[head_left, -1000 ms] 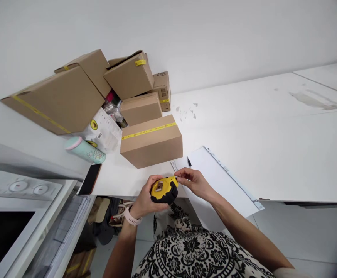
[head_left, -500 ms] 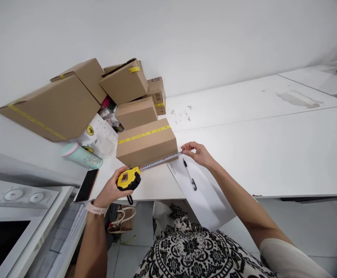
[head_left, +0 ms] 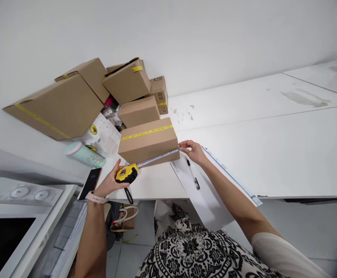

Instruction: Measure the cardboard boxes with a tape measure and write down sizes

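My left hand [head_left: 110,183] is wrapped round a yellow and black tape measure [head_left: 127,173], in front of the near left corner of a cardboard box [head_left: 149,141]. Its pale blade [head_left: 157,157] runs out along the lower near side of that box. At the box's right corner, my right hand [head_left: 192,151] pinches the free end of the blade. A strip of yellow tape crosses the box's top. Below my right hand lies a black and clear pen [head_left: 193,173] on white paper [head_left: 206,197], and a dark wrist strap hangs from the tape measure.
More cardboard boxes [head_left: 58,104] are stacked at the back left against the wall. A mint tumbler [head_left: 84,154], a white avocado-print package [head_left: 103,135] and a dark phone [head_left: 90,183] lie left. A microwave-like appliance [head_left: 18,200] stands at the lower left.
The tape measure has tilted and shifted slightly left, and the blade now lies closer against the box's side. My right hand has moved slightly left to the corner. More paper edge shows under my right forearm.
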Motion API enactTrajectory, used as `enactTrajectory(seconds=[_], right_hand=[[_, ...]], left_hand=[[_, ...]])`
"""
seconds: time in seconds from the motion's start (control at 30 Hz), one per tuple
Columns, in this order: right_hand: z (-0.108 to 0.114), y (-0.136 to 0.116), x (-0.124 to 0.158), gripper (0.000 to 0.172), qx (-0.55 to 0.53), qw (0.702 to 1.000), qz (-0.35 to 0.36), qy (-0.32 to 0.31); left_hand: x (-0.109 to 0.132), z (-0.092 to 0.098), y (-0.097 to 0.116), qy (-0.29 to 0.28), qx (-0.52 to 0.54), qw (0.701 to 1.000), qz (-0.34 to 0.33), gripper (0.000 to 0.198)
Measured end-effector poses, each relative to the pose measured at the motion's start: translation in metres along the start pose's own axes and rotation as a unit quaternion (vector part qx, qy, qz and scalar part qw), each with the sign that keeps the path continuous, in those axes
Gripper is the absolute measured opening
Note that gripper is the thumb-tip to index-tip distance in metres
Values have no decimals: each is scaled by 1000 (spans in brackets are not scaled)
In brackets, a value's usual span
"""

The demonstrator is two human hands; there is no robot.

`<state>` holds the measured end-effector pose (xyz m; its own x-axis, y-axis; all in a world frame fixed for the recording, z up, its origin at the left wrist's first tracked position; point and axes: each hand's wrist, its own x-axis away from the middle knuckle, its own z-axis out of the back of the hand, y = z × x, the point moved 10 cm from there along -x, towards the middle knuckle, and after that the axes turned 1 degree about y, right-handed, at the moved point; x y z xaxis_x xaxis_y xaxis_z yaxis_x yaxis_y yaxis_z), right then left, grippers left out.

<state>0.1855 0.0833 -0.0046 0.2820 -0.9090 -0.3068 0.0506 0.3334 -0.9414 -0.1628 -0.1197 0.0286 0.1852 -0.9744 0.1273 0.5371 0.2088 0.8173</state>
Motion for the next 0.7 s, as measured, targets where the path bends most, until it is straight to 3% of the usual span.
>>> enactTrajectory(seconds=[0.1, 0.23, 0.4, 0.5, 0.63, 0.7], right_hand=[[-5, 3, 4, 26, -10, 1000, -4, 3], [-11, 13, 6, 28, -37, 998, -41, 4], [-4, 14, 5, 36, -116, 988, -92, 31], [10, -7, 5, 37, -113, 987, -108, 29], [31, -53, 7, 33, -89, 989, -121, 6], [37, -70, 7, 28, -90, 986, -137, -14]], left_hand=[[-9, -1, -12, -33, 19, 999, 13, 134], [-25, -3, -19, -62, 29, 997, 27, 124], [-31, -4, -1, -71, 28, 997, 18, 97], [-21, 3, 21, -79, 23, 997, 1, 80], [-6, 15, 56, -107, 2, 994, -31, 63], [-5, 27, 67, -87, -9, 996, -33, 59]])
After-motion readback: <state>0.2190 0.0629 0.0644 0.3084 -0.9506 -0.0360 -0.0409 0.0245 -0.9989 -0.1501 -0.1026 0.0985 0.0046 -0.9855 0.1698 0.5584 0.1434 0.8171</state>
